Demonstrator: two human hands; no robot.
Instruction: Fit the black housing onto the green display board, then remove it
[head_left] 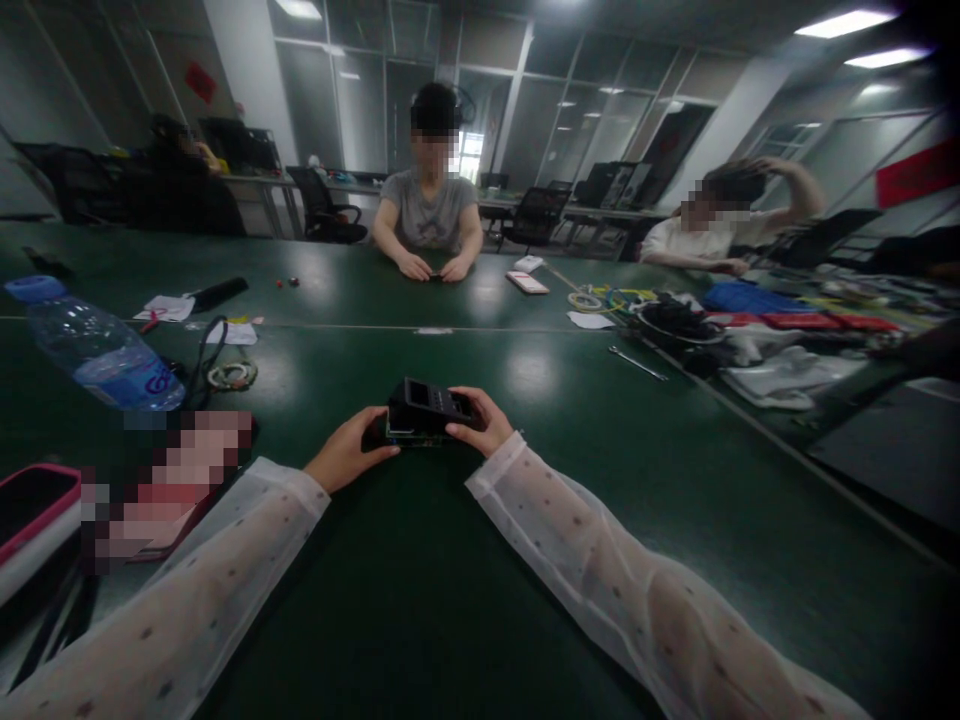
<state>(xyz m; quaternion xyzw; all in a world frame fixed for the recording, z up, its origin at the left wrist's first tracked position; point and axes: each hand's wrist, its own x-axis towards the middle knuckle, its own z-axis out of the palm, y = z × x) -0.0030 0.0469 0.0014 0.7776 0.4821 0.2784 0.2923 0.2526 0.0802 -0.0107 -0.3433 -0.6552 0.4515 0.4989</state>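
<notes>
Holding a boxy black plastic housing (431, 405) over a thin circuit board (424, 439), between both hands, on the near half of a dark green table (637, 450). Hard-edged and matte, with a rectangular recess and small dots on the upper face; paler and layered along the lower front edge, at the board. Grasped at one end by the left hand (352, 450), with thumb low at the front; grasped at the other end by the right hand (484, 425), with thumb on the front face and fingers over the top. Cannot tell contact with the tabletop from a slight lift above it.

Over both forearms, sheer, wrinkled sleeves (217, 560) with dark dots. Underneath, smooth green surface with soft reflections, crossed beyond the housing by a straight seam (495, 329).

To the right, wide room as far as a slim metal wrench (637, 364), then a diagonal edge line beside looped cables (600, 300) and crumpled grey plastic (780, 380). To the left, tighter room: a transparent, blue-capped bottle (105, 345), a small coil of cord (232, 375) and a pink-edged phone (37, 510). Straight ahead, past the seam, a seated person (433, 210) in grey, well apart from the housing.
</notes>
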